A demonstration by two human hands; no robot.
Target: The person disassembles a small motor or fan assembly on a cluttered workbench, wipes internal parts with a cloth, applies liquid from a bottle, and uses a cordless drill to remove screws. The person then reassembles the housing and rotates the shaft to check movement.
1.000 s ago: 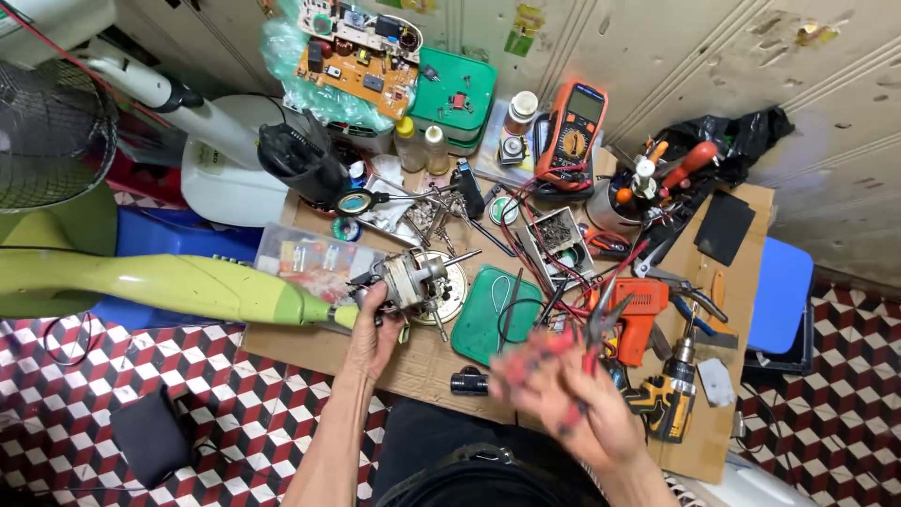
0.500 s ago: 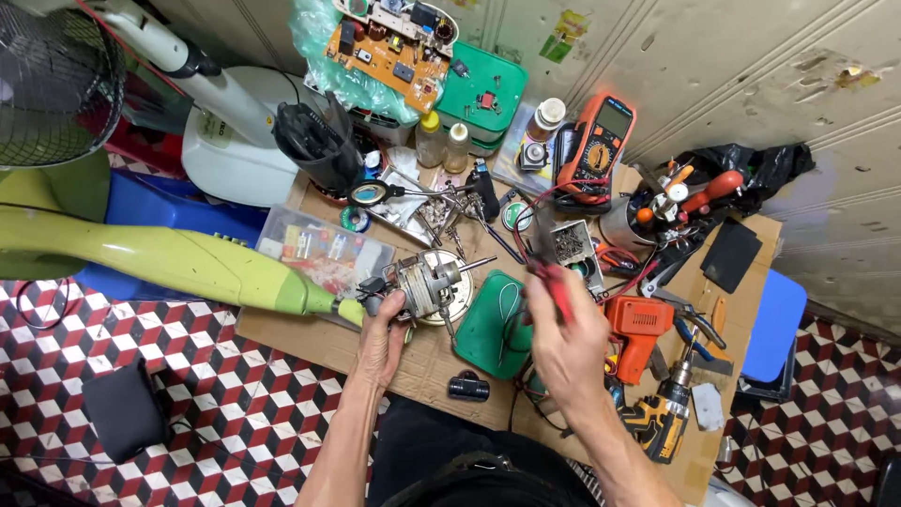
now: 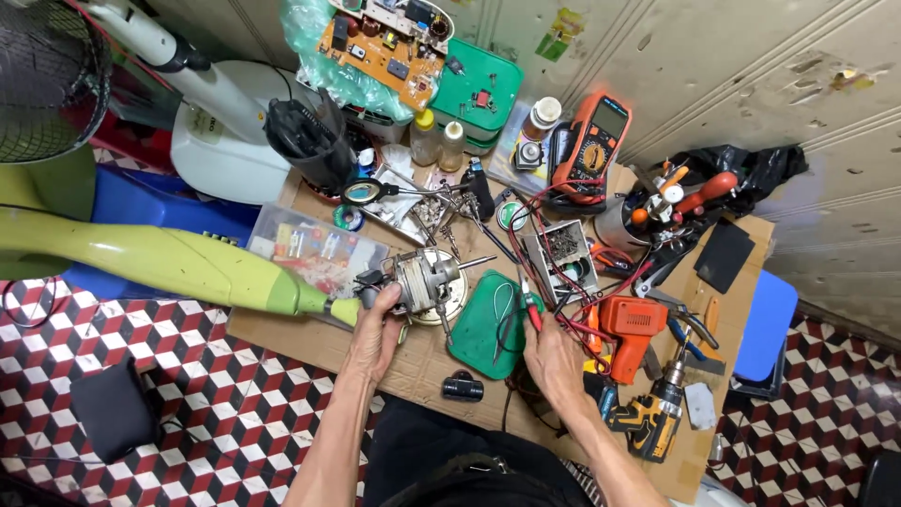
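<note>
While left hand grips motor on tabletop, right hand pinches red probe, green tray between, orange drill beside.

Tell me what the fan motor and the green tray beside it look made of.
Fan motor: bare metal, likely steel or aluminium, judging by its dull grey shine and the thin shaft. Green tray: probably moulded plastic, with an even colour, smooth matte surface and rounded rim.
</note>
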